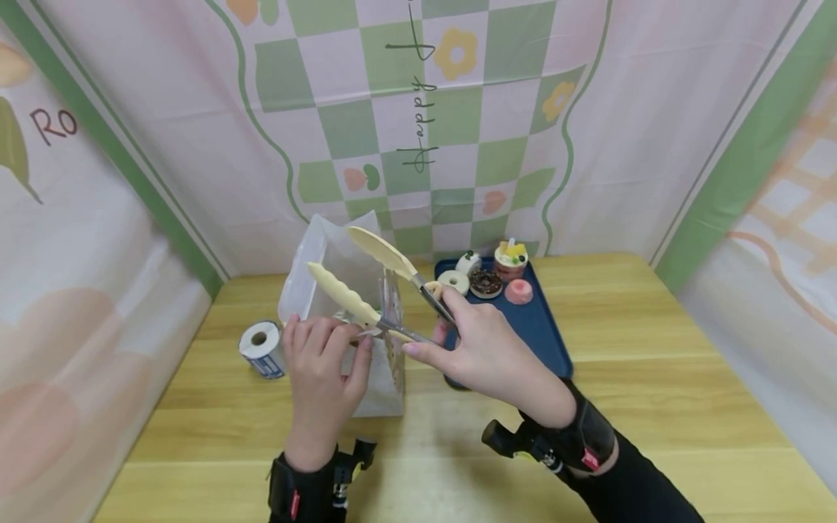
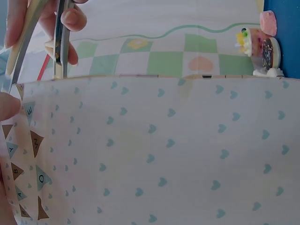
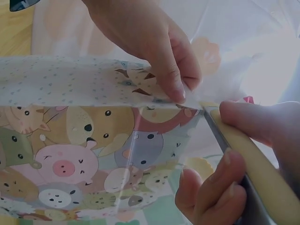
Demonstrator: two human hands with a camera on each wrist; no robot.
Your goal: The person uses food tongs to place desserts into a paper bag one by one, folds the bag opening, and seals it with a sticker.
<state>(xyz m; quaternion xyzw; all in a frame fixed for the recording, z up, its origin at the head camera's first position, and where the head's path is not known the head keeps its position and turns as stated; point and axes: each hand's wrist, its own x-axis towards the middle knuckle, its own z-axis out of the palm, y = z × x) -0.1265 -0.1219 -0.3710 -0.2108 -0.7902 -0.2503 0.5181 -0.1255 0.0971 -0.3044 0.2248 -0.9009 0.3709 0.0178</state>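
Observation:
A paper bag (image 1: 379, 392) printed with cartoon animals (image 3: 65, 159) stands upright on the table, its mouth gaping. My left hand (image 1: 320, 363) pinches the bag's near top edge between thumb and fingers. In my right hand (image 1: 490, 352) is a pair of tongs (image 1: 386, 254) with cream-coloured heads and metal arms. Those heads are spread apart above the bag's mouth, with nothing between them. In the right wrist view, the right thumb lies along one cream handle (image 3: 258, 164), close beside the bag's corner.
On a blue tray (image 1: 532, 327) at the right sit a chocolate doughnut (image 1: 486, 284), a white doughnut (image 1: 454, 281), a fruit-topped cup cake (image 1: 510, 265), a pink dessert (image 1: 519, 292) and a small white cake (image 1: 468, 262). A label roll (image 1: 263, 352) stands left of the bag.

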